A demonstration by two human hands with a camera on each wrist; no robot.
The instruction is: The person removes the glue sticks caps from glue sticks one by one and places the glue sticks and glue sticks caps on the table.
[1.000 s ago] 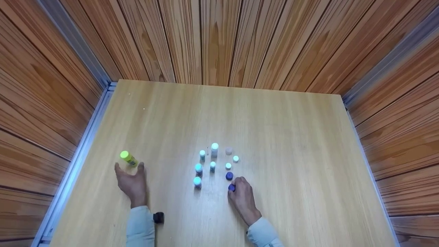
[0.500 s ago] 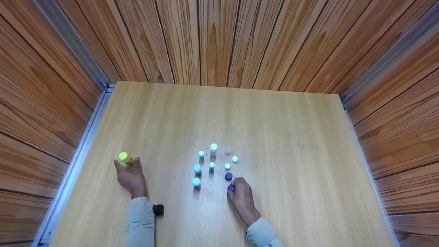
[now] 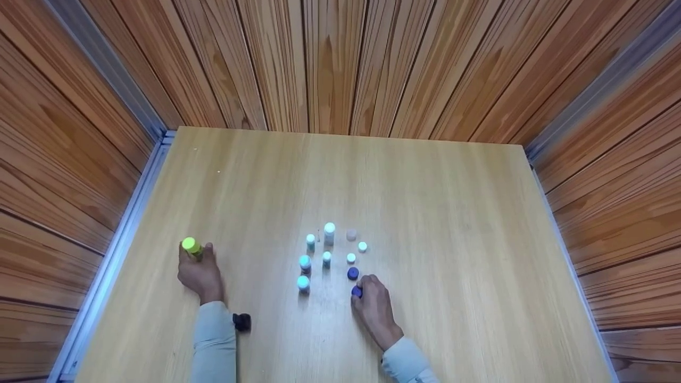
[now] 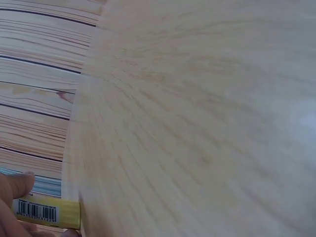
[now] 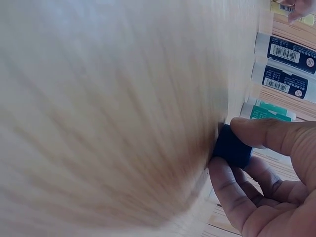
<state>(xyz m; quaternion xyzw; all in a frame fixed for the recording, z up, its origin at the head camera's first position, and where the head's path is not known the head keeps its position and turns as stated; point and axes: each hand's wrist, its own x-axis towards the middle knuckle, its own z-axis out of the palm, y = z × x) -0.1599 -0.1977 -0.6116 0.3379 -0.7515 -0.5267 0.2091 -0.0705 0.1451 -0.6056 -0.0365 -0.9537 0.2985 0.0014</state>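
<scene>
At the table's left, my left hand (image 3: 199,274) grips a yellow-green glue stick (image 3: 190,245) standing upright. In the left wrist view, the barcode on the glue stick (image 4: 37,211) shows between thumb and fingers. Right of the middle, my right hand (image 3: 376,311) pinches a dark blue cap (image 3: 356,291) at the table surface. The right wrist view has the thumb on one side of this blue cap (image 5: 231,146) and fingers on the other. A second dark blue cap (image 3: 353,273) lies just beyond it.
Several upright white tubes, among them a tall tube (image 3: 329,232) and a front tube (image 3: 303,284), stand between the hands. Two small white caps, one nearer (image 3: 351,258), and a pale translucent cap (image 3: 351,234) lie right of them. Wood-panelled walls (image 3: 330,64) surround the table (image 3: 452,213).
My left hand has moved forward and closed its fingers round the glue stick, which has gone from leaning to more upright. My right hand stays on the blue cap.
</scene>
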